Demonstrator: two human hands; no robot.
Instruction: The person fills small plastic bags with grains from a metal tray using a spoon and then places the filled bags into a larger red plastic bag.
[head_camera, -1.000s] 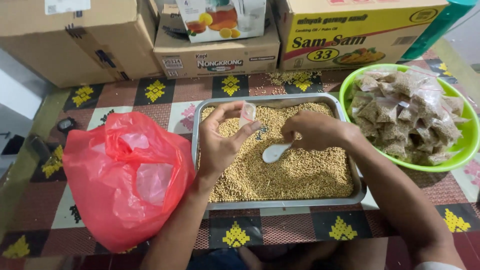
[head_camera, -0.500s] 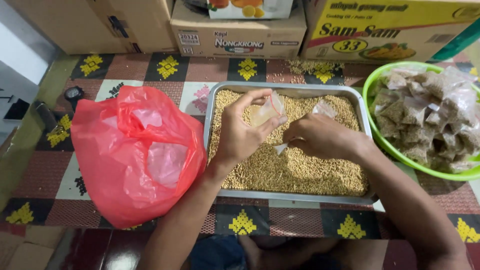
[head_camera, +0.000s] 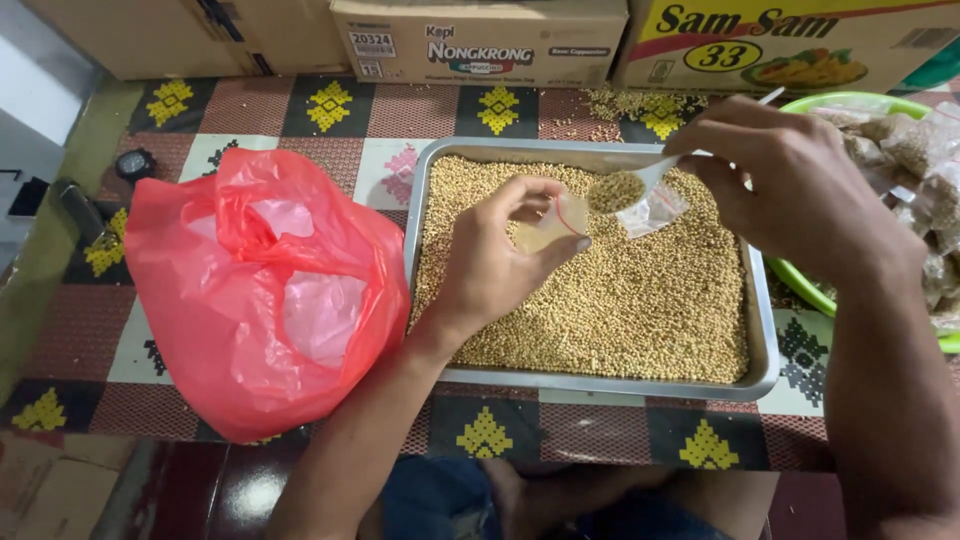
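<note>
A metal tray (head_camera: 765, 340) full of small tan seeds (head_camera: 620, 300) lies on the patterned table. Above it my left hand (head_camera: 495, 265) pinches a small clear plastic bag (head_camera: 555, 222) held open at its mouth. My right hand (head_camera: 790, 175) holds a white spoon (head_camera: 640, 182) heaped with seeds, its bowl right at the bag's opening. Another small clear bag (head_camera: 655, 210) lies on the seeds just behind the spoon.
A red plastic bag (head_camera: 260, 290) sits left of the tray. A green bowl (head_camera: 800, 285) of filled packets (head_camera: 905, 150) stands at the right. Cardboard boxes (head_camera: 480, 40) line the far edge. Loose seeds (head_camera: 625, 105) lie scattered behind the tray. A small dark object (head_camera: 135, 163) lies far left.
My right hand has lifted the spoon out of the seeds, loaded, and brought it up to the mouth of the small bag in my left hand.
</note>
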